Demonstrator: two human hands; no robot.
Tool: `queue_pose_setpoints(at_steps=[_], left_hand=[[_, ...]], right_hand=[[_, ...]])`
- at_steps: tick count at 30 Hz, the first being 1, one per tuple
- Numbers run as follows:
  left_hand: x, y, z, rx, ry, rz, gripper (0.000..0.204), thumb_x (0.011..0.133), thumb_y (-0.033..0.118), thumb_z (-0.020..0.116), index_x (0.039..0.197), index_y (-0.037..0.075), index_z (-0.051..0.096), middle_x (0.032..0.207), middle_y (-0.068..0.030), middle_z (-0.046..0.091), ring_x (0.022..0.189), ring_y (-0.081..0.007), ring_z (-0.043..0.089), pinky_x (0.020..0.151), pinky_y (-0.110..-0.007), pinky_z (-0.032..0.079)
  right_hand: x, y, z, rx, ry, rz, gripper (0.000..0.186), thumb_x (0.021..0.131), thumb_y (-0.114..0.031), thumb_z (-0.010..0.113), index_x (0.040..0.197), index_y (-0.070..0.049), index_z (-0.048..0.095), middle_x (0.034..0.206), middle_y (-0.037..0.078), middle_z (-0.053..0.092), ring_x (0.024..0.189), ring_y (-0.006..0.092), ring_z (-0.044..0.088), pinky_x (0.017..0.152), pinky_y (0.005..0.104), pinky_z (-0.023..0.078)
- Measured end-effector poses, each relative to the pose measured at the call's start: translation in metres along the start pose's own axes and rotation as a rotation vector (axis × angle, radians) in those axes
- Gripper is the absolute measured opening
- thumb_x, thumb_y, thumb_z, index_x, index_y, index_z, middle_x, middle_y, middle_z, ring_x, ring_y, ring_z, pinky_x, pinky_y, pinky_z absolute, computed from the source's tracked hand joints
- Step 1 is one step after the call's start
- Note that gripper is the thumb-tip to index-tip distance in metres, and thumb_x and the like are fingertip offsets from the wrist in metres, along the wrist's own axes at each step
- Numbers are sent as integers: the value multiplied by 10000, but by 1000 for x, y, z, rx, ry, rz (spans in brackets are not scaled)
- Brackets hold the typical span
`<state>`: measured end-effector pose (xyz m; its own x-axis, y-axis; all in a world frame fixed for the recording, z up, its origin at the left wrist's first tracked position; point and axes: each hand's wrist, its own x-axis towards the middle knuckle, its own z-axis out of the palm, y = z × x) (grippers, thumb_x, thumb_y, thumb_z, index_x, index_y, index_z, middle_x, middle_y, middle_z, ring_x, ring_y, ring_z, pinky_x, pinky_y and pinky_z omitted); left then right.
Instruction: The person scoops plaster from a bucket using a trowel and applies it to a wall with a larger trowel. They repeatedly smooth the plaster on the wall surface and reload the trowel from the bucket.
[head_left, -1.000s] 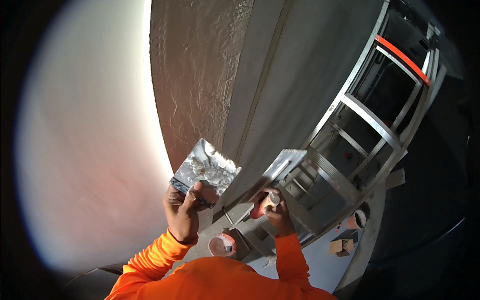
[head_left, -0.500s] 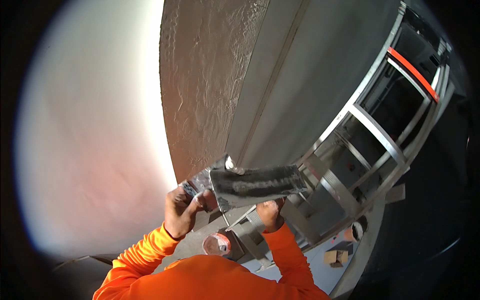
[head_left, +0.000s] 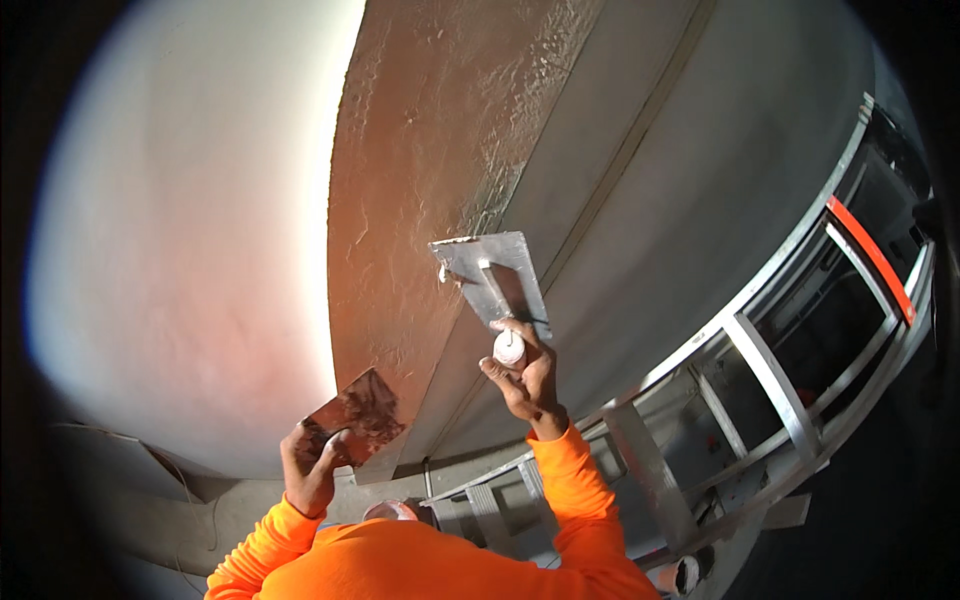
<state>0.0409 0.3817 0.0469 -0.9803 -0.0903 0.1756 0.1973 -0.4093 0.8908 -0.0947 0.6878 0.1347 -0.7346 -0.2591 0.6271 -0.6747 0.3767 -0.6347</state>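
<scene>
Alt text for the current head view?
A person's right hand holds a flat rectangular grey metal trowel before a rough brown wall strip; the left hand holds a smeared flat four-sided metal plate, lower down. Both sleeves are bright orange; a silver metal ladder is at right.

The bare left hand (head_left: 312, 480), curled tight, sits toward seven o'clock; the bare right hand (head_left: 532, 388) (the higher one) grips at five o'clock, its orange-sleeved forearm (head_left: 577, 490) angled toward eleven.
</scene>
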Motion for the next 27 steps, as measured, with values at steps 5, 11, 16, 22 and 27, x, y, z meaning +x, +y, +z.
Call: queue_pose_setpoints(at_steps=[5, 11, 16, 22, 27], left_hand=[[-9, -11, -11, -61, 129, 68, 232, 998, -8, 557, 1220, -60, 598, 1028, -98, 714, 832, -150, 707, 713, -313, 620], [-10, -15, -16, 23, 211, 138, 244, 995, -3, 556, 1231, -57, 586, 1049, -76, 701, 847, -120, 678, 700, -284, 588], [-8, -16, -17, 5, 230, 147, 243, 990, -5, 559, 1225, -61, 585, 1035, -69, 698, 839, -115, 672, 717, -271, 570], [-8, -16, -13, 27, 284, 216, 249, 991, -18, 554, 1233, -69, 580, 1035, -78, 696, 834, -124, 676, 710, -284, 581], [-7, -17, -14, 71, 266, 253, 247, 996, -25, 545, 1236, -74, 576, 1037, -85, 694, 841, -133, 683, 699, -309, 607]], right_hand=[[0, 21, -2, 39, -11, 171, 434, 894, -250, 813, 1233, -29, 656, 1018, 90, 695, 932, 176, 645, 845, 307, 513], [10, 7, -32, -55, 119, 37, 422, 886, -213, 806, 1232, -37, 639, 951, 75, 693, 817, 155, 644, 770, 300, 528], [25, -16, -24, -459, -187, -252, 494, 835, -301, 842, 1229, -62, 666, 1065, 136, 749, 965, 327, 738, 817, 372, 580], [71, -53, -48, -536, -143, -261, 486, 838, -294, 838, 1231, -68, 665, 1063, 144, 746, 964, 319, 738, 810, 377, 577], [126, -86, -85, -368, -48, -223, 454, 857, -298, 829, 1205, -61, 658, 1025, 142, 732, 939, 272, 725, 829, 358, 559]])
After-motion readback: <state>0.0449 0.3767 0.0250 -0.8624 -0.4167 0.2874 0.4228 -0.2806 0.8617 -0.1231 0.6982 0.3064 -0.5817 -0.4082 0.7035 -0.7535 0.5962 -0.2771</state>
